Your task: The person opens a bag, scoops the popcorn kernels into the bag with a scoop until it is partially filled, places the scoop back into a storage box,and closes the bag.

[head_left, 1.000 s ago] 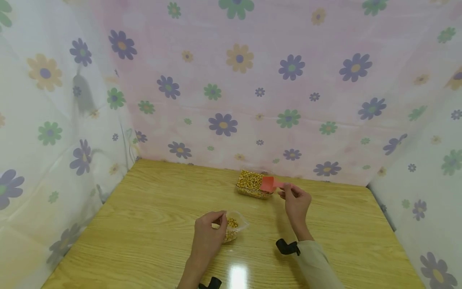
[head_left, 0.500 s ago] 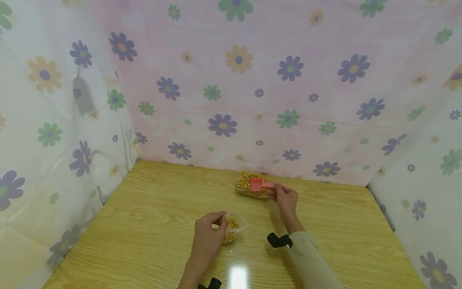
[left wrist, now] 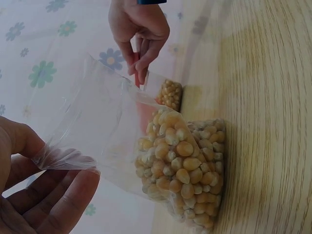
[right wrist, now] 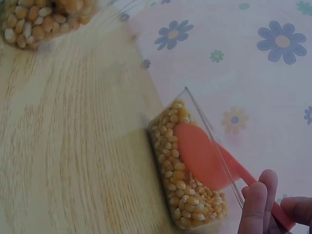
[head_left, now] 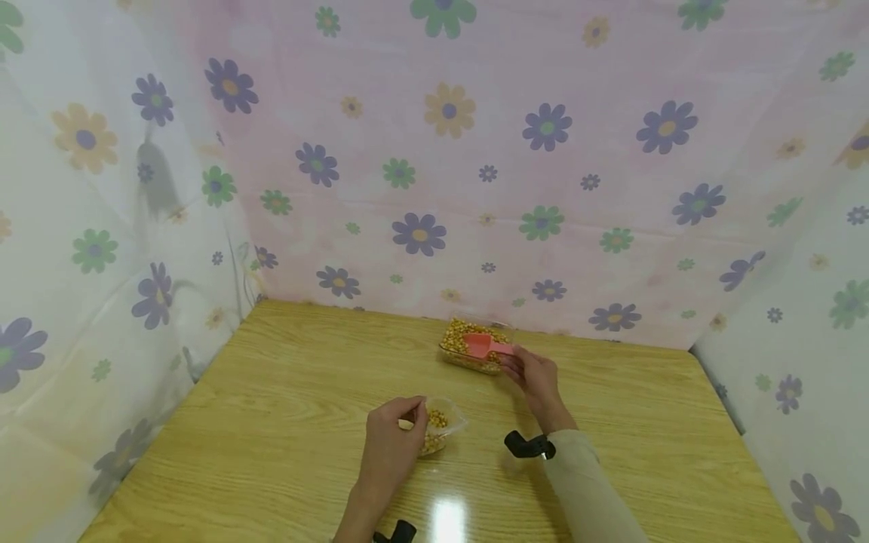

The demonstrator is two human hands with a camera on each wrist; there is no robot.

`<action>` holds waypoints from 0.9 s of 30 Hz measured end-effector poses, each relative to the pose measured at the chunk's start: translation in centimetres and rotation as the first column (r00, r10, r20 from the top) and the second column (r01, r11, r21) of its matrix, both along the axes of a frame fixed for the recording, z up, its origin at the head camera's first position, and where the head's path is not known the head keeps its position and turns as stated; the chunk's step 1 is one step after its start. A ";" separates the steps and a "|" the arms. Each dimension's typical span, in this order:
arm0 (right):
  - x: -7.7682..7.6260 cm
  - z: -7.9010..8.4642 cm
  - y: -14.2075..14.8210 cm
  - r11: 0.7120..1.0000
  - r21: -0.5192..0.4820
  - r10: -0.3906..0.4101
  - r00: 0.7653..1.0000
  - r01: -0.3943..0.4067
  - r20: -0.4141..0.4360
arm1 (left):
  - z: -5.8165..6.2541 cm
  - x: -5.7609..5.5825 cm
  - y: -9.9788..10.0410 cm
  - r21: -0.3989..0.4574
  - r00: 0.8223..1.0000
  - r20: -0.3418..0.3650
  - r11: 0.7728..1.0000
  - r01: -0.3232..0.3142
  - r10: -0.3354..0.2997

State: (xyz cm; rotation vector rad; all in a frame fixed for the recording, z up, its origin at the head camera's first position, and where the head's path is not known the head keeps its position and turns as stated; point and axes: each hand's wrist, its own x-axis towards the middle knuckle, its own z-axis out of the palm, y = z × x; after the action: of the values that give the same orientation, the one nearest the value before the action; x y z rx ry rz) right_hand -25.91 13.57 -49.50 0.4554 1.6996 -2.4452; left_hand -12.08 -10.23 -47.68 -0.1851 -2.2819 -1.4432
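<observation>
My left hand (head_left: pixel 394 441) pinches the rim of a clear plastic bag (left wrist: pixel 112 112), holding its mouth up. Corn kernels (left wrist: pixel 180 165) fill the bottom of that bag, which stands on the table. Farther back, a clear rectangular container (head_left: pixel 468 363) holds more corn kernels (right wrist: pixel 170 165). My right hand (head_left: pixel 536 377) grips the handle of a red scoop (head_left: pixel 478 345) between thumb and fingers. The scoop's bowl is inside the container, its front edge down among the kernels in the right wrist view.
The wood-grain table (head_left: pixel 285 392) meets a flower-print cloth (head_left: pixel 380 249) behind the container, with the same cloth on both sides. Black wrist mounts (head_left: pixel 529 445) sit on both forearms.
My right hand has moved left with the scoop, from the container's right end down into the kernels. The container has shifted slightly left. My left hand and the bag stay put.
</observation>
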 end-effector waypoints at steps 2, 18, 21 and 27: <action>-0.1 0.1 0.0 1.000 -0.022 -0.009 1.000 0.010 0.016 | 0.0 0.0 0.0 -0.001 1.000 -0.001 1.000 0.000 0.000; 0.6 -0.1 0.1 0.972 -0.234 -0.028 0.999 0.036 0.037 | 0.1 0.1 0.1 -0.006 1.000 0.013 1.000 -0.013 0.013; 0.6 -0.4 0.2 0.965 -0.259 -0.033 0.997 0.051 0.073 | 0.2 0.2 0.1 -0.010 1.000 0.017 1.000 -0.015 0.015; 1.0 -0.4 0.5 0.955 -0.294 0.005 0.996 0.021 0.087 | 0.2 0.3 0.2 -0.009 1.000 0.023 1.000 -0.014 0.015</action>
State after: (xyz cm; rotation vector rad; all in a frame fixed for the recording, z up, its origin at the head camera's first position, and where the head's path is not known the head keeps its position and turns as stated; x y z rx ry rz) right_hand -24.88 14.06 -49.86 0.5207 1.2714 -2.5843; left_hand -11.75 -10.05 -47.43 -0.1552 -2.3038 -1.4349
